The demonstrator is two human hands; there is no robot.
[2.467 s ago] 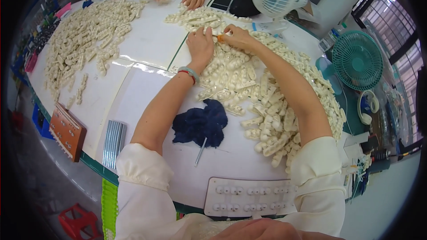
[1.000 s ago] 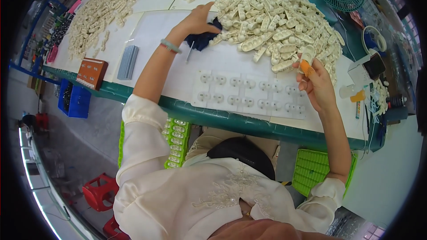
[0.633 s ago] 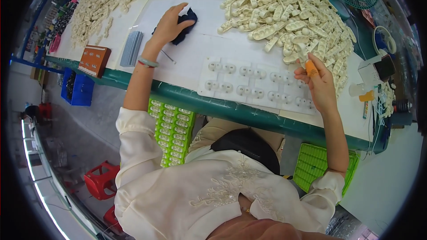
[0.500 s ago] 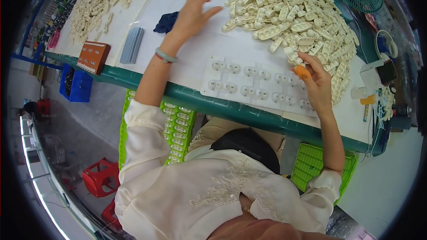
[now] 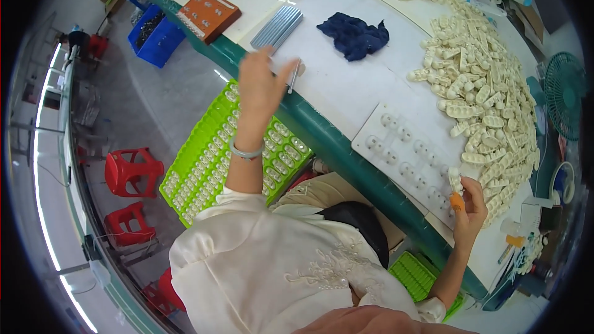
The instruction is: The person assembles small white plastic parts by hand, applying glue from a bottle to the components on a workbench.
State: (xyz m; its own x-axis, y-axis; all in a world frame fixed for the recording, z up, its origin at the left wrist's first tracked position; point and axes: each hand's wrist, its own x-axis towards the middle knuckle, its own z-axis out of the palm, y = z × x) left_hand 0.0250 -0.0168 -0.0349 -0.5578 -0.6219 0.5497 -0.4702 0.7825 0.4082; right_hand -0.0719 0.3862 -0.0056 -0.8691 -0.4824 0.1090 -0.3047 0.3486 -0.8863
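My right hand (image 5: 470,210), an orange cover on one finger, pinches a cream moulded plastic piece (image 5: 455,179) at the right end of a white plate. Several small rounded translucent parts sit in rows on this white plate (image 5: 369,133). Over the table's front edge, my left hand (image 5: 261,86) is blurred by motion, its thumb and fingers apart. A thin grey strip (image 5: 294,78) shows beside the thumb; whether they touch I cannot tell. Past the fingertips lies a bundle of blue-grey strips (image 5: 278,27). A dark blue cloth (image 5: 354,36) lies crumpled to its right.
A large heap of cream moulded pieces (image 5: 489,99) covers the table's right side. An orange-brown box (image 5: 209,15) stands near the front edge. Below are a bright green tray (image 5: 204,154) of filled slots, a blue bin (image 5: 158,43) and red stools (image 5: 130,170). A green fan (image 5: 564,93) stands far right.
The view has swung left. My left hand has moved from beside the heap and cloth to the table's front edge near the strips. My right hand still holds the cream piece.
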